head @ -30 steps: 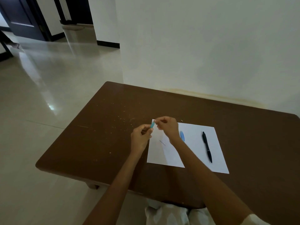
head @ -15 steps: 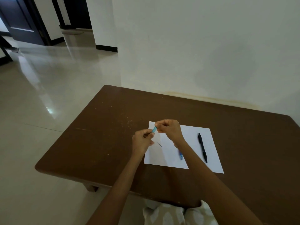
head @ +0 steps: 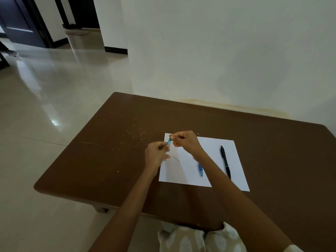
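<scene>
Grip status: left hand (head: 157,155) and right hand (head: 185,142) each pinch 1 end of the blue pen piece (head: 169,141) above the paper sheet (head: 209,151); black pen (head: 225,162) lies on it.

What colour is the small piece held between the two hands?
The small piece is light blue, close to teal; the head view shows it best.

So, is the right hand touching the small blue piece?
Touching. The head view shows the right hand pinching the upper end of the small blue piece, while the left hand holds its lower end.
</scene>
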